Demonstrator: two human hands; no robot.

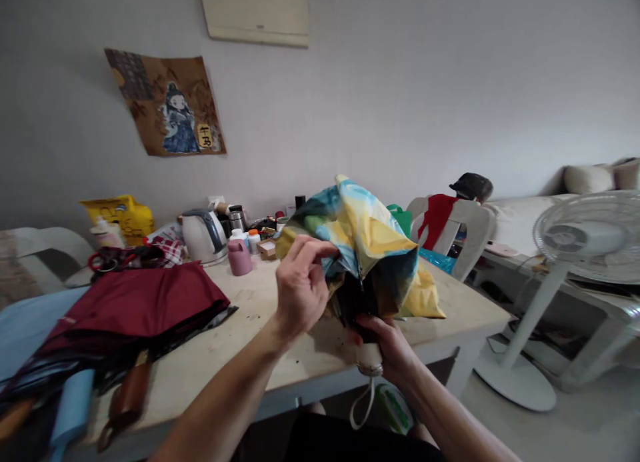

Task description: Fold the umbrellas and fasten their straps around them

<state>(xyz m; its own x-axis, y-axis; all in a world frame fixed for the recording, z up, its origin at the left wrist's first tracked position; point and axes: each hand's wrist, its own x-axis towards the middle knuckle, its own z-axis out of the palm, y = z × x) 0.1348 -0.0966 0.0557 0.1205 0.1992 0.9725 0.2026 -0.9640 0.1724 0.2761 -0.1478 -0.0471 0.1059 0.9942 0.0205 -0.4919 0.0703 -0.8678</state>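
Observation:
A half-folded umbrella (367, 229) with a yellow, blue and green patterned canopy is held up over the table's front part, its canopy hanging loose. Around its shaft, just above the white handle (369, 359), my right hand (383, 335) is closed. A white wrist strap dangles from the handle. My left hand (305, 282) pinches the left edge of the canopy between thumb and fingers.
Folded umbrellas lie at the left, a dark red one (145, 302) among them, with a brown handle (131, 392) and a light blue handle (73, 405). Behind stand a kettle (203, 235) and a pink cup (239, 257). A white fan (575, 242) stands at the right.

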